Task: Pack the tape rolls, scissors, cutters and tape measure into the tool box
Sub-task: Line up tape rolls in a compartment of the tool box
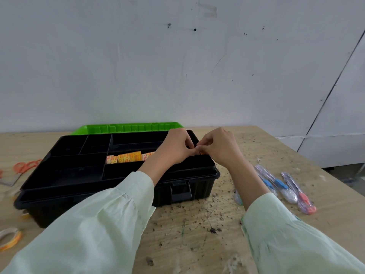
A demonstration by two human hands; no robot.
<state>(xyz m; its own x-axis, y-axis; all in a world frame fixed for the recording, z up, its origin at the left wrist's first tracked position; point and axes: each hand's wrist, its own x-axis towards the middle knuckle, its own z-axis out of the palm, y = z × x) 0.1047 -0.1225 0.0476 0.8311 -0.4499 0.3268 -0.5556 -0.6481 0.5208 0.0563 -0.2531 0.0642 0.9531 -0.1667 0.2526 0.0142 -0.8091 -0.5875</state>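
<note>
We have both hands over the right end of the black tool box [65,186], the left hand [173,149] and right hand [217,148] meeting with fingertips pinched together at the end of the row of orange-and-white tape rolls [126,158] lying in a middle compartment of the tray; whether they clamp a roll or only touch we cannot tell. To do this well, we judge we should seat the last roll snug against its neighbours, below the divider tops. Cutters [286,186] wait on the table [197,234] at right, scissors [25,167] and another tape roll [9,237] at left.
</note>
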